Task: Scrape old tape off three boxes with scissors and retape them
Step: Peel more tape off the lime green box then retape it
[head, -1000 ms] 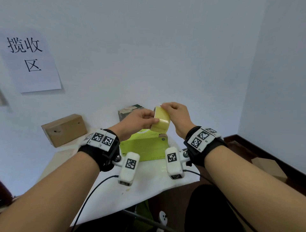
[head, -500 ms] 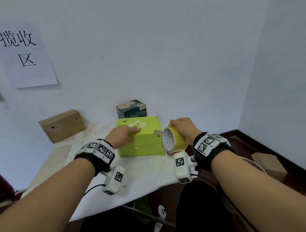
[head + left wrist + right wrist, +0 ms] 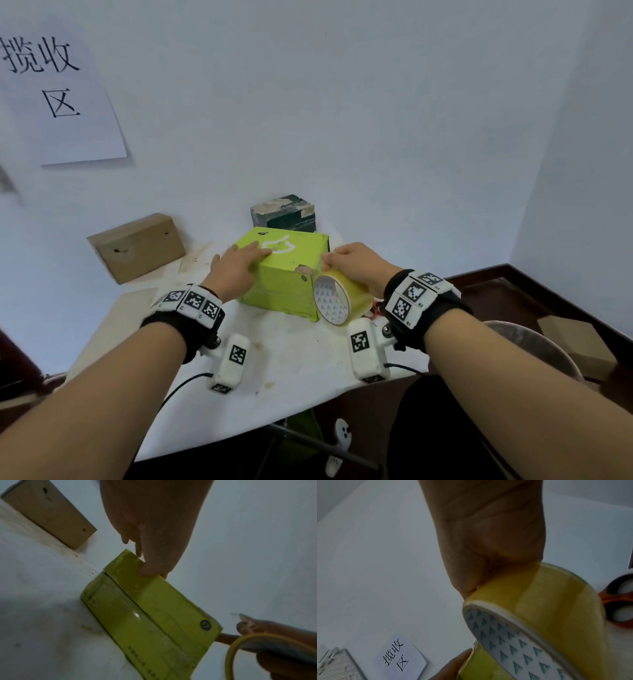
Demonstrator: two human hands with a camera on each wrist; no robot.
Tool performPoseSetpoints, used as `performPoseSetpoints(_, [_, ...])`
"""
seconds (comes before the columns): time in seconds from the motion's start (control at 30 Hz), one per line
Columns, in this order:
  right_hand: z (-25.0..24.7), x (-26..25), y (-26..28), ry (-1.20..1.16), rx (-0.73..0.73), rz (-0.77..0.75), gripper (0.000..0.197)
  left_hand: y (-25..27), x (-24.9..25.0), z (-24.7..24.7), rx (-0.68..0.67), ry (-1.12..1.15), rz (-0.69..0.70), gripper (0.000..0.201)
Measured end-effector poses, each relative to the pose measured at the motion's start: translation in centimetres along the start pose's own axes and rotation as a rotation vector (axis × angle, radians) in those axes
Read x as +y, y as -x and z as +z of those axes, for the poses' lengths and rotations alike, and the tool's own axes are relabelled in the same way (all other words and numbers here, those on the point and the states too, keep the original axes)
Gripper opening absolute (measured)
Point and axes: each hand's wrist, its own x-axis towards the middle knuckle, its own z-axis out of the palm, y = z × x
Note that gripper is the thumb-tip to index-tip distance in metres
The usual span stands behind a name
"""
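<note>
Green box [image 3: 286,274] near middle of bench [image 3: 301,346], toward far edge, one corner turned to near edge. Left hand [image 3: 236,265] laid flat on lid, fingers [image 3: 255,251] straight and pressing, likely to keep box from sliding while tape goes on. Right hand [image 3: 356,263] at box's right corner, fingers curled round yellow tape roll [image 3: 342,297]; roll stands on edge, touching box's right side, open core facing near edge. Probably set so as to lay a strip over lid seam; free end of tape too clear to make out. Clear old or fresh tape already glinting along front seam in left wrist view.

Brown box [image 3: 137,246] at far left corner against wall, well apart. Dark box [image 3: 284,212] just behind green box at far edge, patches of torn tape on top. Orange-handled scissors [image 3: 618,601] lying right of roll, near right edge of bench. Open room across near half of bench; tight on right, where roll, scissors and bench edge crowd close. Roll could slip off that edge if pulled wide.
</note>
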Motion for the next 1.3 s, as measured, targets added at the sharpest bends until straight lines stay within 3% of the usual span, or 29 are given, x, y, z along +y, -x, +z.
performPoseSetpoints(0.37, [1.5, -0.8, -0.4, -0.02, -0.053, -0.029, 0.028, 0.4, -2.6, -1.0, -0.03, 0.004, 0.081, 0.066])
performPoseSetpoints(0.47, [1.1, -1.1, -0.1, 0.062, -0.049, -0.033, 0.031, 0.2, -1.5, -1.4, 0.089, -0.004, 0.037, 0.062])
performPoseSetpoints(0.53, [0.8, -1.4, 0.0, 0.11, -0.053, -0.048, 0.037, 0.6, 0.4, -1.8, 0.195, 0.259, 0.041, 0.048])
performPoseSetpoints(0.57, [0.7, -1.7, 0.1, 0.127, -0.054, -0.061, 0.039, 1.0, 1.5, -2.0, 0.191, 0.439, 0.043, 0.037])
performPoseSetpoints(0.63, [0.7, -2.0, 0.1, 0.187, -0.052, -0.109, 0.041, 1.8, 3.7, -2.7, 0.06, 0.741, 0.027, 0.019])
performPoseSetpoints(0.73, [0.8, -2.6, 0.4, 0.284, -0.027, -0.182, 0.043, 2.5, 5.9, -3.7, -0.172, 0.976, 0.001, 0.032])
performPoseSetpoints(0.8, [0.7, -3.0, 0.6, 0.306, 0.013, -0.214, 0.041, 2.6, 6.5, -4.1, -0.243, 0.99, -0.001, 0.035])
performPoseSetpoints(0.93, [0.6, -3.4, 0.9, 0.319, 0.052, -0.25, 0.043, 3.0, 7.3, -4.5, -0.196, 0.99, -0.027, 0.013])
performPoseSetpoints(1.3, [0.7, -3.6, 0.6, 0.417, 0.152, -0.228, 0.05, 3.1, 7.9, -4.4, -0.142, 1.081, -0.088, 0.009])
